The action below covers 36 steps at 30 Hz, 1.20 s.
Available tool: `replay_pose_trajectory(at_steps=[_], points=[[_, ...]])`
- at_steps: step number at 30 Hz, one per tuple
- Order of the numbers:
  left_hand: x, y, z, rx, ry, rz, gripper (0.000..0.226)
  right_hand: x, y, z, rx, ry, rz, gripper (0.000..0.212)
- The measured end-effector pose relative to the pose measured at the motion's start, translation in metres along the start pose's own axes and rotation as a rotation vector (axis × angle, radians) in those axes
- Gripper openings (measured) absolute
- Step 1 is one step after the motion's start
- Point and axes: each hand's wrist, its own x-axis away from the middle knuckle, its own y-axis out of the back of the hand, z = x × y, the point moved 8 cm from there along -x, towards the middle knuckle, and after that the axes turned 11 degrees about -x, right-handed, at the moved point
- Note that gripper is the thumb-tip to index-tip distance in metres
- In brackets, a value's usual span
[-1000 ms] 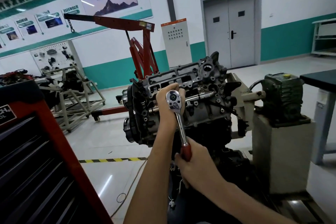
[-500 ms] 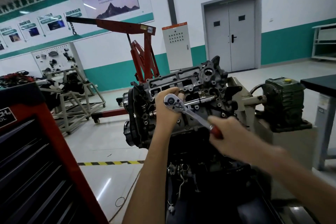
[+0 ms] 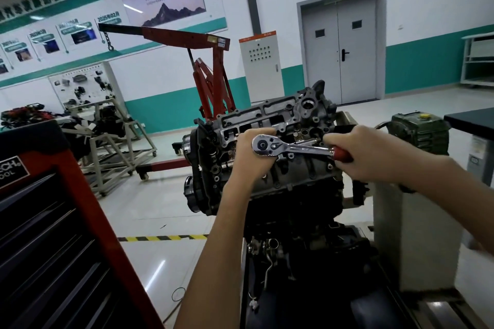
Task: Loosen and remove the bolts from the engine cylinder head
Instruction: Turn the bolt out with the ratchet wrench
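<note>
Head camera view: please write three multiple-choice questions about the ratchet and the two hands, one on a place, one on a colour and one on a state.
1. Where is the head of the ratchet?
A. on the floor
B. at the cylinder head, against the left hand
C. on a black table

2. What colour is the ratchet's grip?
A. red
B. yellow
C. blue

3. What does the right hand do?
A. hangs idle
B. lies flat on the floor
C. grips the ratchet's handle

Answers:
1 B: the chrome head lies in front of the left hand, over the cylinder head.
2 A: red shows between the right hand's fingers.
3 C: its fingers curl round the grip.
</note>
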Motion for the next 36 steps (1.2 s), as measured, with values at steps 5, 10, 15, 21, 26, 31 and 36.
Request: replay_pose_trajectory(at_steps=[5,10,15,21,26,31,36], points=[[0.006,0.002,0.015,0.110,0.178,-0.215,0.039,0.026,-0.049,0.019,-0.345,-0.084,-0.113,0.012],[0.003,-0.007,0.012,0.095,0.216,-0.282,0.049,0.043,-0.125,0.071,-0.982,-0.271,-0.281,0.019],[0.010,0.001,0.027,0.125,0.172,-0.148,0.036,0.033,-0.088,0.048,-0.664,-0.107,-0.071,0.011],[0.003,0.001,0.010,0.021,0.025,0.096,0.020,-0.009,0.010,0.006,0.079,0.107,0.010,0.010],[0.006,0.003,0.015,0.104,0.111,-0.128,0.041,0.022,-0.042,0.019,-0.307,-0.030,-0.096,0.023],[0.007,-0.008,0.011,0.143,0.140,-0.245,0.039,0.047,-0.125,0.066,-1.016,-0.239,-0.235,0.028],[0.005,-0.002,0.020,0.093,0.117,-0.149,0.036,0.035,-0.077,0.043,-0.647,-0.102,-0.142,0.026]])
